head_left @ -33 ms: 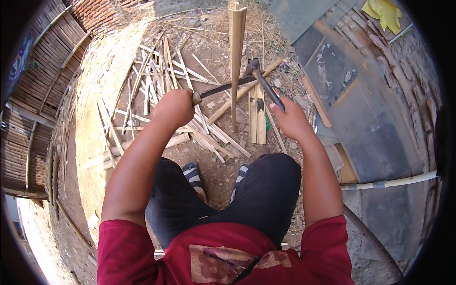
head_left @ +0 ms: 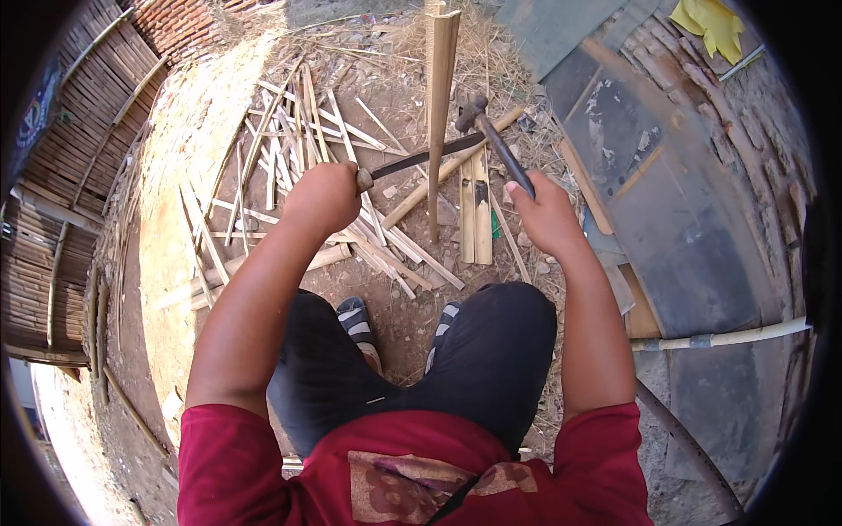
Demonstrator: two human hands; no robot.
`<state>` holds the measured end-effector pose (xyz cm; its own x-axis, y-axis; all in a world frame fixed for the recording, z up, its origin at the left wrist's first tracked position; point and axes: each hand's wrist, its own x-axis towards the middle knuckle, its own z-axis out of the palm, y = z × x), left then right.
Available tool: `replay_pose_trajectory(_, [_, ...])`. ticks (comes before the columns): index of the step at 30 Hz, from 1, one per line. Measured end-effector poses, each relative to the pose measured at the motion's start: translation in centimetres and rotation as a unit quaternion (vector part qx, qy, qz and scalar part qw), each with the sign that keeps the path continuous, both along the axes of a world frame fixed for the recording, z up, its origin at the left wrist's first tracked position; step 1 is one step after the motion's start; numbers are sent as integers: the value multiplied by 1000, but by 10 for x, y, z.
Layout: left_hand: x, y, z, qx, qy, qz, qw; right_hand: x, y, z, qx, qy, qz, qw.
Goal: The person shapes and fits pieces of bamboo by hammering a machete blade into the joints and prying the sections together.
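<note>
Dirt ground (head_left: 399, 351) strewn with pale bamboo strips (head_left: 425, 259) surrounds an upright bamboo piece (head_left: 437, 96). The left hand (head_left: 323, 202) has its fingers wrapped round a knife (head_left: 403, 163), whose dark blade crosses that piece; the right hand's (head_left: 548, 215) fingers curl around a hammer (head_left: 506, 156), head near the blade's tip.

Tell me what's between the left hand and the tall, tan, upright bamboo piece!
In the head view, a long dark knife blade and its pale handle end lie between the left hand and the bamboo piece.
</note>
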<state>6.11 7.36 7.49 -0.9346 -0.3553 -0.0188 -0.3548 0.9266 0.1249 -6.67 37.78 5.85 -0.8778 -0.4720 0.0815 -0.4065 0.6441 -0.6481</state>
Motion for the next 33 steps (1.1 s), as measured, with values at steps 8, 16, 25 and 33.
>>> replay_pose_trajectory(8, [-3, 7, 0, 22, -34, 26, 999, 11, -8, 0, -34, 11, -10, 999])
replay_pose_trajectory(16, [-6, 3, -9, 12, -24, 19, 999, 18, 2, 24, -122, -10, -48, 991])
replay_pose_trajectory(25, [-8, -3, -9, 18, -51, 45, 998, 9, 20, -5, -56, -34, -30, 997])
replay_pose_trajectory(33, [-12, -1, -14, 19, -40, 37, 998, 4, -5, 1, -24, 0, -23, 999])
